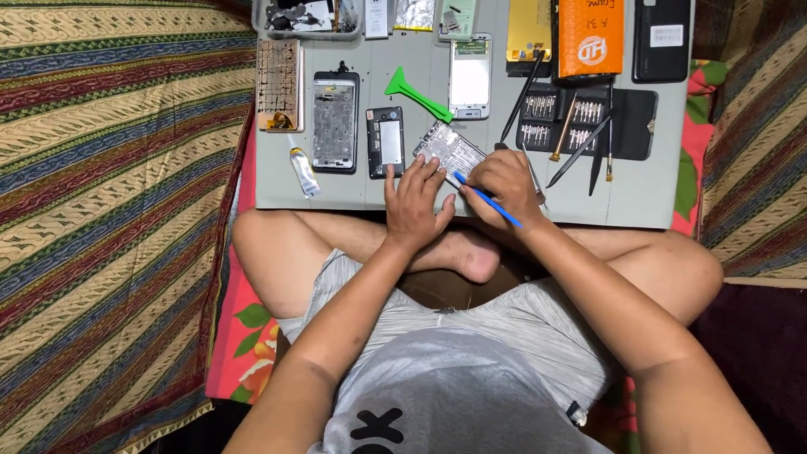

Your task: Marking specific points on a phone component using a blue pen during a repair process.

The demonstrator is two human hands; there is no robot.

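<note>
Nearest the camera are the person's grey shirt and crossed bare legs, seated on a striped cloth. Both forearms reach forward to the near edge of a grey mat.

The left hand lies flat and open, fingers spread, its fingertips pressing on the near left corner of an opened phone; it grips nothing. The right hand is curled closed around a blue tool, held like a pen, the shaft running back over the wrist and the tip pointing at the phone's near right edge, just under the fingers. The phone lies tilted on the mat, directly ahead of both hands and touching them; its far half shows, the near part is covered by the fingers.

Left of the phone, side by side, lie a small black frame and a larger phone frame, with a small tube near the mat's edge. A green pry tool lies just beyond the phone. To the right sits a black bit case with tweezers and a black pen-like tool across it.

Farther off: a parts tray, a white phone frame, a clear box, a yellow pack, an orange pack and a black phone.
</note>
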